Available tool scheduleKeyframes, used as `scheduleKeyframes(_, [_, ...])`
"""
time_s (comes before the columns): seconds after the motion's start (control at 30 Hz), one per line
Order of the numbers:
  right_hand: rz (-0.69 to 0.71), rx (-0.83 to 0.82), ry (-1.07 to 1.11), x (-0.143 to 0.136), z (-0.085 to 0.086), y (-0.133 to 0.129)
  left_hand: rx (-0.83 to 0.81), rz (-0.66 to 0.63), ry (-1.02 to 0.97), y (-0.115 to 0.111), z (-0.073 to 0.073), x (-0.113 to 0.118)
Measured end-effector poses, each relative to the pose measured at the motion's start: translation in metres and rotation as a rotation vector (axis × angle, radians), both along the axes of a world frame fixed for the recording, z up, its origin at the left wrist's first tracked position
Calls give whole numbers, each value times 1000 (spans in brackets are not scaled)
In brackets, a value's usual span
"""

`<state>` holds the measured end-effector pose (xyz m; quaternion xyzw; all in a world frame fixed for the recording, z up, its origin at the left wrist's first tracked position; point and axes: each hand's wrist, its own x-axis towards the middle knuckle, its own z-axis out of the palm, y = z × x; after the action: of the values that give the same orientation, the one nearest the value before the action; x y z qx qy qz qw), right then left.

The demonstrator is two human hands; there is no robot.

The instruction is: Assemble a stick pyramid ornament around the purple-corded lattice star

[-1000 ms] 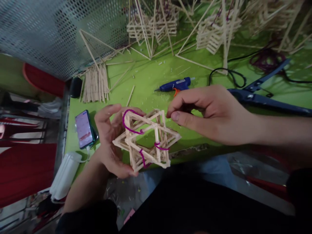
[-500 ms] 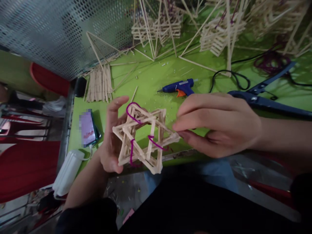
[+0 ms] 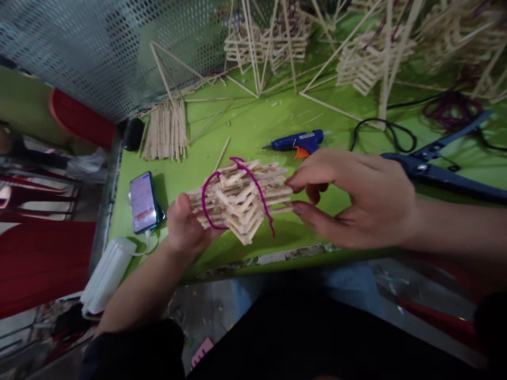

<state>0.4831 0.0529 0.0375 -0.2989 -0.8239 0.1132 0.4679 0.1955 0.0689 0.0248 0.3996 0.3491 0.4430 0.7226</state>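
A star-shaped stack of glued wooden sticks (image 3: 243, 203) is held up above the front of the green table, its layered side facing me. Purple strings loop over it, one with a loose end hanging down. My left hand (image 3: 190, 224) grips the stack from the left, its fingers partly hidden behind and below it. With thumb and fingertips, my right hand (image 3: 348, 198) pinches the stick ends at the right point of the stack. Just beyond the right hand lies a blue glue gun (image 3: 295, 141) with an orange trigger.
Loose sticks (image 3: 168, 129) lie in a bundle at the back left, near a phone (image 3: 143, 203) and a white power bank (image 3: 106, 274). More stick structures (image 3: 376, 55) stand along the back. Large dark shears (image 3: 439, 163) and purple string (image 3: 451, 111) lie at right.
The stick star has tipped from showing its open star face to showing its layered side. My left hand has turned with it; my right hand still holds its right end.
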Motion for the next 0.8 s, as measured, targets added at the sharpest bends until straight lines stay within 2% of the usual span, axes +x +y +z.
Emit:
scheduleKeyframes(0.1, [19, 14, 1, 0, 1, 0, 137, -14, 3, 3, -2, 2])
scheduleKeyframes(0.17, [31, 10, -4, 0, 2, 0, 168, -28, -12, 5, -1, 4])
scheduleKeyframes(0.3, [45, -107, 48, 0, 3, -1, 216, -99, -36, 7, -1, 3])
scheduleKeyframes(0.4, [42, -306, 133, -3, 2, -3, 221, -106, -3, 5, -8, -8])
scheduleKeyframes(0.5, [34, -601, 205, -7, 2, -3, 233, -66, 58, 2, -13, -15])
scheduleKeyframes(0.63, [115, -949, 316, -9, 3, 0, 298, -71, 120, 0, -7, -6])
scheduleKeyframes(0.73, [214, -1083, 399, -10, 3, 4, 342, -70, 119, 1, -4, -1])
scheduleKeyframes(0.8, [261, -1133, 458, -11, 4, 5, 337, -50, 108, 2, -8, -3])
